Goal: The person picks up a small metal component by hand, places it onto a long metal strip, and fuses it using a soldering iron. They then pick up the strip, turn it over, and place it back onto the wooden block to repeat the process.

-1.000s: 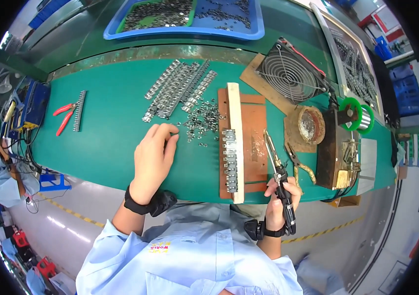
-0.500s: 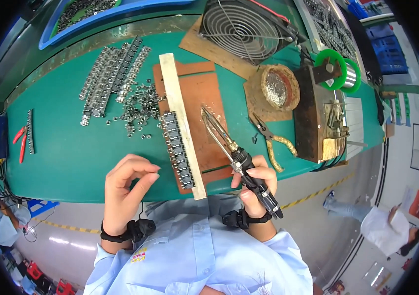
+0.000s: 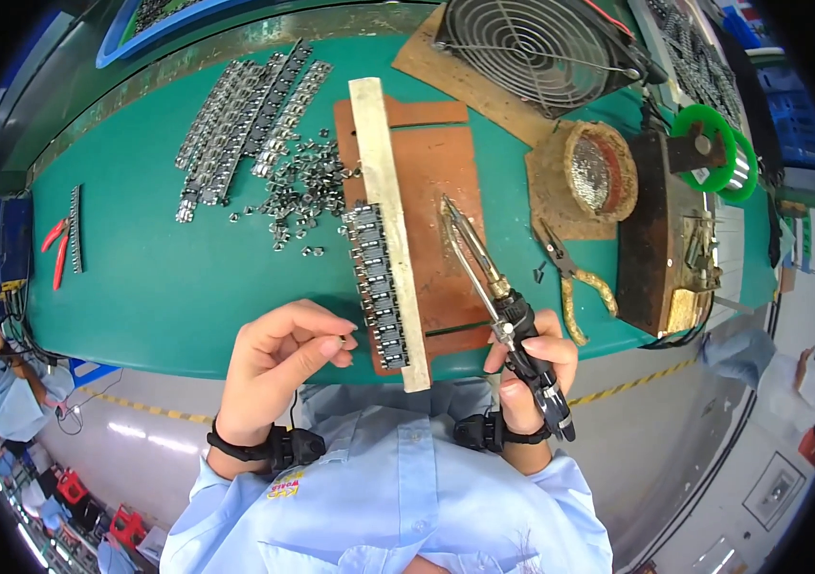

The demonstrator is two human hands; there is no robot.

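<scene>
Electronics factory workshop: a soldering iron, solder reel and fan are equipping a green workbench; strips of metal parts are lying there, striped tape is crossing the floor, and a co-worker is showing at left.

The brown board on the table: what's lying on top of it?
A pale wooden strip, with a row of small dark parts along its left side. The soldering iron reaches over the brown board; touching or not, I can't tell. The strip hides the surface beneath it.
</scene>
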